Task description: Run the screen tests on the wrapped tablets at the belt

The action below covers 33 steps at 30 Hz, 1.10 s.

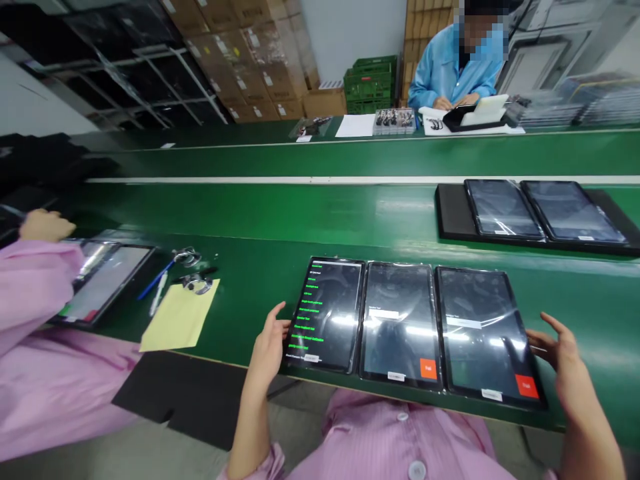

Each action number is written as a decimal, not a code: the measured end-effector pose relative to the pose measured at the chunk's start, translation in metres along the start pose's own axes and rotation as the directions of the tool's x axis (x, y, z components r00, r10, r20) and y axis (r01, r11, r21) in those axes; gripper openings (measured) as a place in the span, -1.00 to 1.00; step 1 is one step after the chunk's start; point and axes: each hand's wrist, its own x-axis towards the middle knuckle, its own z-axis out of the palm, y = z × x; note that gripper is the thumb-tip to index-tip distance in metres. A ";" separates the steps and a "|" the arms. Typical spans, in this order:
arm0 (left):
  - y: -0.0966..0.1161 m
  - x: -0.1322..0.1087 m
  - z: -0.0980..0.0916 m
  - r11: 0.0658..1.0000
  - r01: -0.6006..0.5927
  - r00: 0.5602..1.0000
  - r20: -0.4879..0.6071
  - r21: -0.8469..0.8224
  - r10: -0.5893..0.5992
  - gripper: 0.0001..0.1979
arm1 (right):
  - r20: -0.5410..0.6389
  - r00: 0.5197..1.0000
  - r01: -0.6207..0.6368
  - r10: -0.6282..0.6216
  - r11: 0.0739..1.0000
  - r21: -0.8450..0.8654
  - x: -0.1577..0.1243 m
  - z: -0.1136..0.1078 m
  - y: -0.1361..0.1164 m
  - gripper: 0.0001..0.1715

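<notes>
Three tablets lie side by side in front of me on the green bench. The left tablet (pixel 327 317) shows a dark screen with a list of green text lines. The middle tablet (pixel 401 327) and the right tablet (pixel 485 340) each show a pale strip and a red-orange square in the lower right corner. At the left tablet's outer edge is my left hand (pixel 270 343), fingers parted and partly behind that edge. My right hand (pixel 563 350) is beside the right tablet's outer edge, fingers apart. Neither hand has a tablet lifted.
Two more tablets (pixel 505 208) rest on a black tray (pixel 453 213) at the back right. Left of me lie a yellow paper (pixel 183 317), pens (pixel 157 290) and a co-worker's arm (pixel 37 273) over another tablet (pixel 107 280). Across the bench sits a person in blue (pixel 435 63).
</notes>
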 end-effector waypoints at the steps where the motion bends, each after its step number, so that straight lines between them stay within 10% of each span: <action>1: 0.002 -0.002 0.002 0.998 -0.049 0.999 -0.020 0.038 0.049 -0.24 | 0.004 1.000 0.001 -0.001 1.000 -0.005 -0.001 0.001 -0.001 0.02; 5: 0.015 -0.007 0.011 0.901 -0.261 0.952 -0.064 0.347 0.300 -0.36 | 0.025 0.994 0.111 -0.109 0.986 -0.127 -0.008 0.003 -0.007 0.02; 9: 0.021 -0.008 0.016 0.724 -0.234 0.893 -0.152 0.649 0.424 -0.33 | 0.004 0.959 0.271 -0.285 0.907 -0.322 -0.018 -0.004 -0.020 0.03; 13: 0.019 -0.009 0.015 0.735 -0.322 0.772 -0.285 0.597 0.569 -0.41 | -0.104 0.939 0.269 -0.329 0.885 -0.380 -0.024 -0.017 -0.031 -0.01; 21: 0.059 -0.027 0.058 0.611 -0.628 0.704 0.017 0.482 0.710 -0.80 | -0.071 0.958 0.235 -0.278 0.902 -0.361 -0.031 -0.007 -0.036 -0.27; 29: 0.093 -0.046 0.094 0.491 -0.760 0.638 0.345 0.426 0.689 -0.53 | 0.002 0.924 0.361 -0.382 0.873 -0.328 -0.037 0.014 -0.044 -0.34; 33: 0.087 -0.043 0.082 0.458 -0.775 0.601 0.281 0.436 0.748 -0.45 | 0.030 0.892 0.425 -0.451 0.814 -0.396 -0.045 0.015 -0.051 -0.37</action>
